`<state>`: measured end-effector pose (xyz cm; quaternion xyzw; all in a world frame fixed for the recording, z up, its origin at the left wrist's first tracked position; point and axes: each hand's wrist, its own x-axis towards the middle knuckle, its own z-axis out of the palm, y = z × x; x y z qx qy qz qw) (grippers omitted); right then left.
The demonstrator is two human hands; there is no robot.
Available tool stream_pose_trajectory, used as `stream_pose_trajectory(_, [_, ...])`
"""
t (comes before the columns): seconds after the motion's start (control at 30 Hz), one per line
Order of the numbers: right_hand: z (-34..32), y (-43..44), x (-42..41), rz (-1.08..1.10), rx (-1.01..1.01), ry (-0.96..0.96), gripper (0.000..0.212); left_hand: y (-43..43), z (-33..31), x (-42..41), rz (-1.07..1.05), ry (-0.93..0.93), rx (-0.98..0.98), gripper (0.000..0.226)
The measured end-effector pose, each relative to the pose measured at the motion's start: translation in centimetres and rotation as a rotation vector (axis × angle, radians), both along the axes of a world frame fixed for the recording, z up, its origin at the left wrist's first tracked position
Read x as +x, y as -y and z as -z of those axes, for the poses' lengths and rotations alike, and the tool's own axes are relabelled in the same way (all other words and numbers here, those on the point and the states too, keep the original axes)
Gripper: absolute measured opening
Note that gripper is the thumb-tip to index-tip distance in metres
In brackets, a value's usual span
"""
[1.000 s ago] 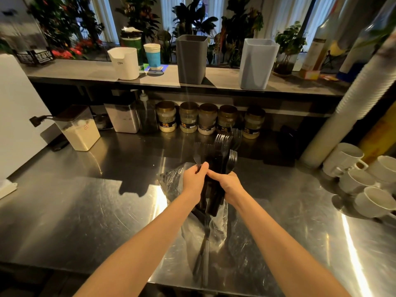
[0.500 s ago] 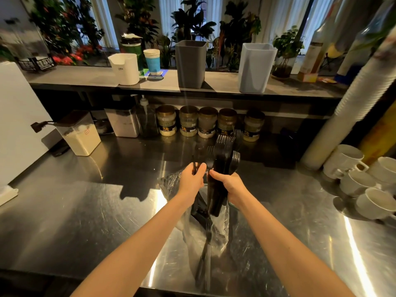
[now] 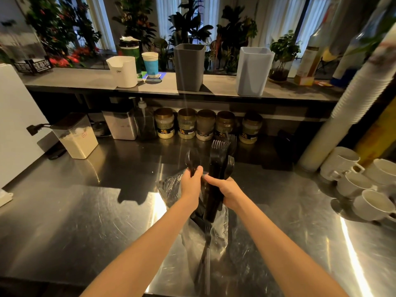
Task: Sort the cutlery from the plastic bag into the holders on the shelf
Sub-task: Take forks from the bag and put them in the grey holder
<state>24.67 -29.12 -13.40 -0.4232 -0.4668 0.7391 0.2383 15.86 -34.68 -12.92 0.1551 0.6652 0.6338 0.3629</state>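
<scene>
A clear plastic bag [image 3: 216, 231] lies on the steel counter with black plastic cutlery inside it. My right hand [image 3: 227, 190] grips an upright bundle of black forks [image 3: 219, 156] above the bag. My left hand [image 3: 191, 181] pinches a single black spoon [image 3: 191, 158] just left of the bundle. More black cutlery [image 3: 204, 262] sticks out of the bag toward me. On the shelf behind stand a dark grey holder [image 3: 188, 67] and a pale blue-grey holder [image 3: 254, 71].
A white container [image 3: 124, 70] and a blue-and-white cup [image 3: 150, 63] stand on the shelf at left. Several jars [image 3: 205, 125] line the counter's back. White mugs [image 3: 360, 181] and a tall stack of paper cups [image 3: 351, 106] sit at right, a lidded canister [image 3: 76, 137] at left.
Both hands have risen a little above the bag. My left hand has drawn one spoon away from the bundle that my right hand grips.
</scene>
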Motion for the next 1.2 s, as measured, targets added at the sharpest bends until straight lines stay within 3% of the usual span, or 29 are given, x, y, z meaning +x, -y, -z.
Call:
stream_pose_trajectory(0.13, [0.2, 0.2, 0.7, -0.033, 0.014, 0.035, 0.026, -0.4, 0.1, -0.7, -0.006, -0.11, -0.119, 0.049])
stream_pose_trajectory(0.27, [0.2, 0.4, 0.6, -0.047, 0.085, 0.106, 0.032, -0.2, 0.3, -0.5, 0.102, -0.258, -0.108, 0.037])
stream_pose_trajectory(0.37, [-0.1, 0.7, 0.7, -0.113, 0.109, 0.115, 0.028, 0.2, 0.0, 0.0, 0.14, -0.225, -0.072, 0.019])
stream_pose_trajectory(0.47, [0.0, 0.6, 1.0, -0.155, 0.078, 0.067, 0.029, 0.3, 0.0, -0.2, 0.136, -0.171, -0.075, 0.015])
stream_pose_trajectory(0.8, [0.3, 1.0, 1.3, -0.128, 0.018, 0.024, 0.03, 0.2, 0.3, -0.4, 0.045, -0.13, -0.104, 0.02])
stream_pose_trajectory(1.03, [0.4, 1.3, 1.2, -0.138, 0.015, 0.026, 0.007, 0.3, 0.6, 0.1, 0.159, -0.159, -0.032, 0.036])
stream_pose_trajectory(1.2, [0.3, 1.3, 1.3, -0.183, -0.001, 0.025, 0.022, 0.3, 0.7, -0.2, 0.119, -0.048, -0.02, 0.014])
